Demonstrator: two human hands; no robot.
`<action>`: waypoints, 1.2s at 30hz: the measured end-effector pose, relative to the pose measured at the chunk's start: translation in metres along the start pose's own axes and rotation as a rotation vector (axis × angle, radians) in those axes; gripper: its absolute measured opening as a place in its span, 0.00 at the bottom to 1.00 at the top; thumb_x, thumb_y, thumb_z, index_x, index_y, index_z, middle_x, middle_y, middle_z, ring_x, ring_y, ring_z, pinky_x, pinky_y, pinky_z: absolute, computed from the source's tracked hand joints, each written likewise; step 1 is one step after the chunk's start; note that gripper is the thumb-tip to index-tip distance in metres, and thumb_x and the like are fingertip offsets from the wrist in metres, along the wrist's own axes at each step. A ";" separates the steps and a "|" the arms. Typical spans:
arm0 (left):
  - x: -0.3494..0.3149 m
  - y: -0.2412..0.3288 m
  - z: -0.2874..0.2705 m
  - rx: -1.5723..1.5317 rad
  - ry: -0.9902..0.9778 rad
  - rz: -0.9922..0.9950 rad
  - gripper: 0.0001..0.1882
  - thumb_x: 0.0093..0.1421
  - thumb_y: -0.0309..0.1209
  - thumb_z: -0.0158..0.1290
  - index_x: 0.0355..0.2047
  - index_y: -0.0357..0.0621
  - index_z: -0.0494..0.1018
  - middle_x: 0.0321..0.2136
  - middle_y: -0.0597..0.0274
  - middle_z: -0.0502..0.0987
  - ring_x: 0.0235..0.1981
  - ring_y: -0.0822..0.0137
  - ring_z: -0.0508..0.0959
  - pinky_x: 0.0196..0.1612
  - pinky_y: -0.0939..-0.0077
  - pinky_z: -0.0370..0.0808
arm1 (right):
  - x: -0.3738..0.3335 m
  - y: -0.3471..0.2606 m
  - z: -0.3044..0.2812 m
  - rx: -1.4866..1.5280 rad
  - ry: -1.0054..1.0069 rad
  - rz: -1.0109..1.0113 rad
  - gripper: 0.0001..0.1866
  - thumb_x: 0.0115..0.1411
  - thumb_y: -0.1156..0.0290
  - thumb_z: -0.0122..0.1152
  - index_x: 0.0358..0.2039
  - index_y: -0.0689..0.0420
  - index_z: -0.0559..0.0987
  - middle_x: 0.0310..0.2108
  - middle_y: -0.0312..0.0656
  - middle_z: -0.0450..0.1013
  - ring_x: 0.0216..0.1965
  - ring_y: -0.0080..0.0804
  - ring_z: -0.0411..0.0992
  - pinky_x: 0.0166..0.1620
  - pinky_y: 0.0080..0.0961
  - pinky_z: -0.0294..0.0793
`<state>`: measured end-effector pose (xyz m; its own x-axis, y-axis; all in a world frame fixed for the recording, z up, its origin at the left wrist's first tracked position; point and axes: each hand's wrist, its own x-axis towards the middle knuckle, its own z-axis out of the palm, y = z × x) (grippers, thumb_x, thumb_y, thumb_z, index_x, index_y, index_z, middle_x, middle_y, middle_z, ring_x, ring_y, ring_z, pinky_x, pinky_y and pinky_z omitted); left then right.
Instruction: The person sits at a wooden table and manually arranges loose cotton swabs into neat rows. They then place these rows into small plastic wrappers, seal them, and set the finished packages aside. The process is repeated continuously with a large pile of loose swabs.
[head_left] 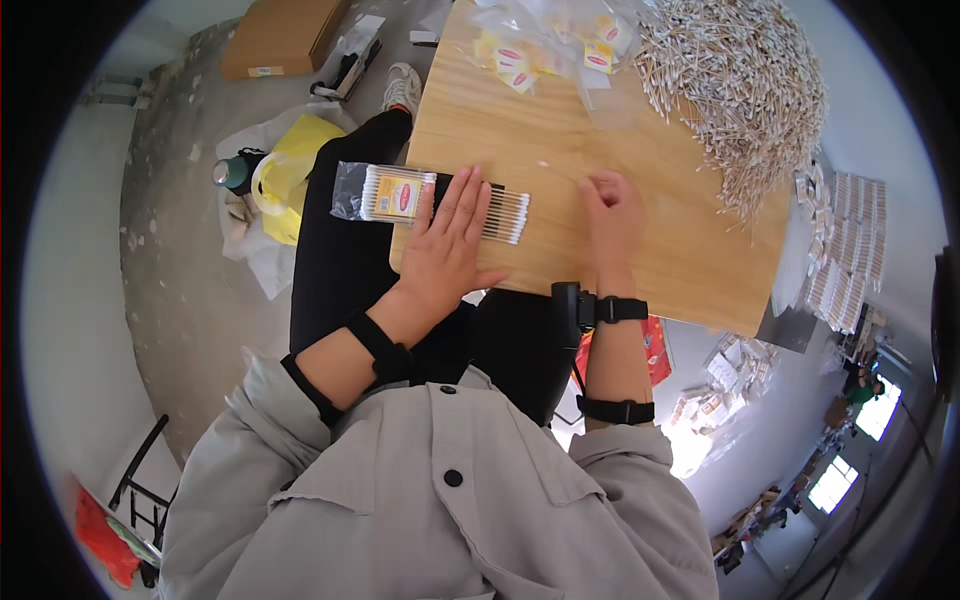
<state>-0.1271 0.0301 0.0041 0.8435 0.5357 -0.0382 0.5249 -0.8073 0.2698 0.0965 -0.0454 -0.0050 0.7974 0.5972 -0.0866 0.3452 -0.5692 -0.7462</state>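
A row of cotton swabs (pixel 500 213) is lying left of the frame's centre, half slipped into a clear plastic packet (pixel 385 192) with a yellow and red label, which is hanging over the left edge of the wooden surface (pixel 650 240). I am pressing my left hand (pixel 448 245) flat on the swabs, its fingers (pixel 470 205) straight and slightly spread, covering the middle of the row. Just to the right, my right hand (pixel 612 215) is resting on the bare wood with its fingers curled in and its fingertips (pixel 590 185) pressed together; whether they are pinching anything I cannot tell. At the upper right of the frame a large heap of loose swabs (pixel 740 85) is spilling across the wood. At the top centre, empty labelled packets (pixel 545 50) are lying in a loose pile. In the upper left, on the floor, a yellow bag (pixel 290 170) is sitting below a cardboard box (pixel 280 35).
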 end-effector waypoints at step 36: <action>-0.002 0.004 0.006 -0.069 0.058 0.025 0.55 0.50 0.59 0.57 0.67 0.31 0.52 0.70 0.46 0.48 0.72 0.55 0.47 0.71 0.54 0.43 | -0.033 -0.045 0.069 0.672 0.213 -0.124 0.20 0.68 0.71 0.47 0.58 0.62 0.66 0.54 0.52 0.63 0.59 0.44 0.62 0.63 0.39 0.62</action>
<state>-0.1258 0.0241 -0.0009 0.8475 0.5302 0.0244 0.4927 -0.8030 0.3354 0.0207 -0.0005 -0.0139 0.8752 0.4724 0.1046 0.1147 0.0076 -0.9934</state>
